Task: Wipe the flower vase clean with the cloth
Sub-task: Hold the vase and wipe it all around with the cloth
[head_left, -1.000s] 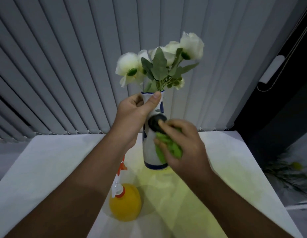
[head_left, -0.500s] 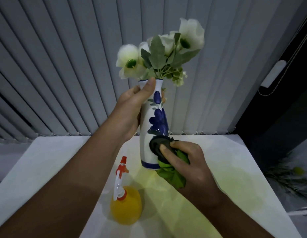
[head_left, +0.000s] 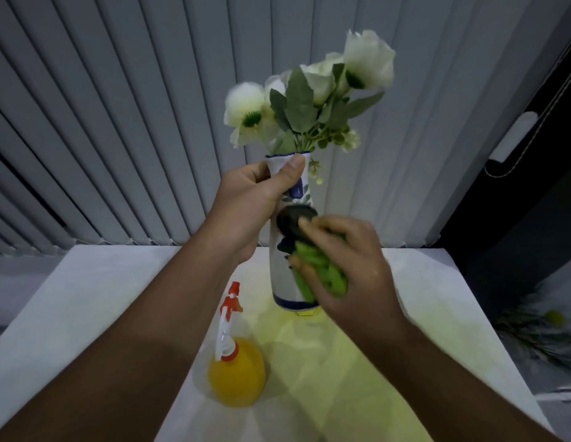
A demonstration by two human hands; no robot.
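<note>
A tall white vase [head_left: 282, 272] with blue painted flowers holds white artificial flowers [head_left: 312, 94] with green leaves. My left hand [head_left: 249, 202] grips the vase by its neck, thumb up at the rim, and holds it just above the table. A bunched green cloth [head_left: 322, 272] sits in my right hand [head_left: 348, 266], pressed against the right side of the vase's lower body. A round black object [head_left: 293, 223] shows between my right fingertips and the vase; I cannot tell what it is.
A spray bottle [head_left: 234, 368] with yellow liquid and a red-and-white nozzle stands on the white table [head_left: 86, 298], near and left of the vase. Grey vertical blinds [head_left: 134, 122] hang behind. A dark opening and some foliage on the floor [head_left: 539, 330] lie to the right.
My right hand with the cloth slid down to the vase's base, then back up along its side. The vase turned slightly in my left hand and stays lifted.
</note>
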